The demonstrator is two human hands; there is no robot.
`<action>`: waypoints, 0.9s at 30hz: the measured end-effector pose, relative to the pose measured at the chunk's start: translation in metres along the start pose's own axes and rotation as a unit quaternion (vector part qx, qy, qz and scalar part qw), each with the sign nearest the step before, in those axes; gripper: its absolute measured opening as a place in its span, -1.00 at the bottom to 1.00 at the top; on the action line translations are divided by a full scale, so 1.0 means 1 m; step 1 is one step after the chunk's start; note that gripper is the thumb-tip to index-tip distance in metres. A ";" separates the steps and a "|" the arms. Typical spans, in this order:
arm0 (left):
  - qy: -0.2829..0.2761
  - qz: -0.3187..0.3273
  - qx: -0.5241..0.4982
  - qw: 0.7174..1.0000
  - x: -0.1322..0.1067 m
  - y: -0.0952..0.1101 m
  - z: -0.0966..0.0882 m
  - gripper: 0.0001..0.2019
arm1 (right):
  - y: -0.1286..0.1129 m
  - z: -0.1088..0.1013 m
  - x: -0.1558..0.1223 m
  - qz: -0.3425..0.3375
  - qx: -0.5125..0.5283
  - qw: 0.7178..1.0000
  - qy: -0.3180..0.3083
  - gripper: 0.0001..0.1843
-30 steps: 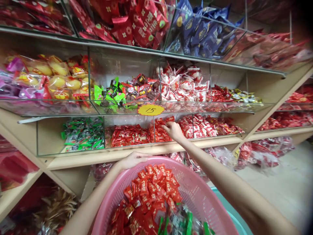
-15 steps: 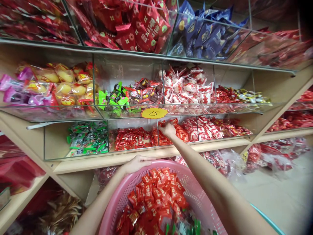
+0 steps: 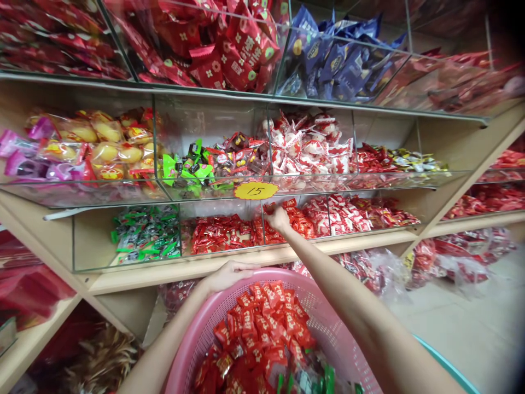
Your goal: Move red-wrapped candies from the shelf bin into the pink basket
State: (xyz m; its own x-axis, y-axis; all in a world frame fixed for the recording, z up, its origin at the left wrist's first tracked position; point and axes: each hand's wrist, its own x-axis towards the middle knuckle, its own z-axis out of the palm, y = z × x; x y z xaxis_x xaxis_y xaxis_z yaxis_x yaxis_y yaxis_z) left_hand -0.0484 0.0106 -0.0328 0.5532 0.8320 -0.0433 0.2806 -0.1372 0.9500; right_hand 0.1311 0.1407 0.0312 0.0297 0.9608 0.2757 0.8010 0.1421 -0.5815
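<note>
A pink plastic basket (image 3: 185,334) with perforated walls is in front of me, holding red-wrapped candies (image 3: 262,323) and some green-and-clear packets (image 3: 309,378). My left hand (image 3: 227,276) grips its far left rim, beside the wooden shelf edge. My right arm reaches over the basket to the lowest shelf row. There my right hand (image 3: 279,220) is inside a glass-fronted compartment, among red-orange wrapped candies (image 3: 301,223). Its fingers look curled together, pointing left and down; what lies between them is hidden.
Glass dividers and a glass front edge (image 3: 197,191) with a yellow "15" tag (image 3: 256,190) run just above my right hand. Neighbouring bins hold green packets (image 3: 147,232) and red-and-white candies (image 3: 344,213). Bagged candy (image 3: 435,260) sits at lower right; a turquoise rim (image 3: 441,361) shows there.
The view has shifted slightly, so the shelves sit a little further left. My right hand stays in the same compartment, and my left hand stays on the basket rim.
</note>
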 end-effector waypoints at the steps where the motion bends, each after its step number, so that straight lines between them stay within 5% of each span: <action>1: -0.001 -0.002 -0.002 1.000 0.000 0.000 0.000 -0.56 | 0.000 -0.001 -0.002 -0.005 0.006 1.000 0.002 -0.68; 9: 0.000 -0.005 0.013 1.000 0.000 0.005 -0.001 -0.55 | 0.019 -0.038 -0.036 -0.096 0.069 0.992 0.038 -0.73; 16: 0.000 0.011 0.028 1.000 -0.002 0.010 0.001 -0.58 | 0.041 -0.079 -0.114 -0.154 0.164 0.974 0.011 -0.72; 21: -0.006 0.009 0.018 1.000 -0.001 0.012 0.003 -0.58 | 0.041 -0.077 -0.158 -0.153 0.177 0.971 -0.046 -0.76; 27: -0.003 0.015 0.037 0.999 -0.001 0.010 0.004 -0.59 | 0.037 -0.065 -0.178 -0.184 0.146 0.962 -0.142 -0.76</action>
State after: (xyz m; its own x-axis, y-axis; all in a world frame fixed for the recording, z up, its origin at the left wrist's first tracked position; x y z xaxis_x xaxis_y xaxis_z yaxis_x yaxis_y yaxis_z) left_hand -0.0431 0.0064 -0.0247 0.5662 0.8241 -0.0165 0.3204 -0.2016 0.9256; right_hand 0.1947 -0.0408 0.0102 -0.4204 0.8534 0.3082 0.5233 0.5055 -0.6860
